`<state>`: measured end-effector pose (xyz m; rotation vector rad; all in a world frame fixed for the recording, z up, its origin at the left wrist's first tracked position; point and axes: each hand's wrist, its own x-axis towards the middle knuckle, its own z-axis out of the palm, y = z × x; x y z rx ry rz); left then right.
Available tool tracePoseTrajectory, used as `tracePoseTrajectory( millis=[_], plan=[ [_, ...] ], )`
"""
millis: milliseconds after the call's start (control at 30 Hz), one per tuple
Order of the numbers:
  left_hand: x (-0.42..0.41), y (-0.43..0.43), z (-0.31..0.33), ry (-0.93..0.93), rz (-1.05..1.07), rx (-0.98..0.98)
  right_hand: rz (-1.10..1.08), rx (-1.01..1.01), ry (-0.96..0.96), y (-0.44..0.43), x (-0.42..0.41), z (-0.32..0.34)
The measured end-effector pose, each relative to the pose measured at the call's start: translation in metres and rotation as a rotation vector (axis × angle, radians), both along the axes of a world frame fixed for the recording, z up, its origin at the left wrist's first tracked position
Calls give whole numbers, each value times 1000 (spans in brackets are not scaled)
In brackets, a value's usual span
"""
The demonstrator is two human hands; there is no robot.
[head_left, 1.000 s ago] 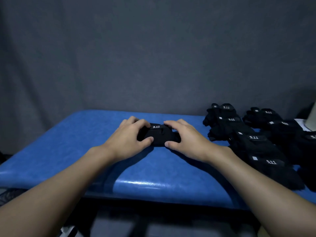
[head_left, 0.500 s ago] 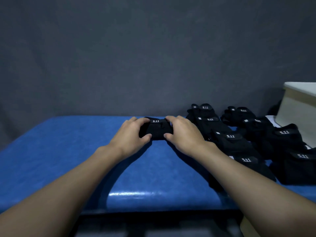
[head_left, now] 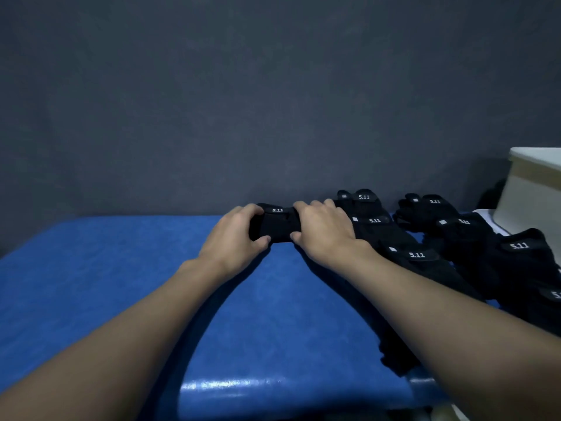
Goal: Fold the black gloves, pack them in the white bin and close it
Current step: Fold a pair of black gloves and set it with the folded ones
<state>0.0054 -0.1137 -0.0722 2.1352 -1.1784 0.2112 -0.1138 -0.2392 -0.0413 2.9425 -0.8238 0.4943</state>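
Observation:
A folded black glove (head_left: pixel 277 224) with a white "5.11" label sits near the far middle of the blue table (head_left: pixel 121 284). My left hand (head_left: pixel 235 243) grips its left end and my right hand (head_left: pixel 326 233) grips its right end, thumbs in front. Several unfolded black gloves (head_left: pixel 400 238) lie in rows to the right, more of them (head_left: pixel 516 259) further right. The white bin (head_left: pixel 534 192) stands at the far right edge, only partly in view.
A dark grey fabric wall backs the table. A white sheet (head_left: pixel 488 215) lies under the bin's near corner. The table's glossy front edge (head_left: pixel 243 387) runs below my forearms. The blue surface stretches left of my hands.
Both hands have carried the folded glove to the right, close to the pile. The view has swung right, bringing the white bin into sight.

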Motion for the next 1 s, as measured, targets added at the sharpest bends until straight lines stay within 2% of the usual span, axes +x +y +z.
tracePoseTrajectory(
  millis=[567,700,867,1000],
  plan=[
    [19,-2,5,65,-19,52,-67,-57,57,-13,23,1],
    [14,18,10,70,-3,78,-85,-129,4,-1,18,4],
    [0,64,14,60,52,185,4,-85,-47,27,9,5],
    [-17,101,18,28,95,241,135,4,12,58,-3,1]
  ],
)
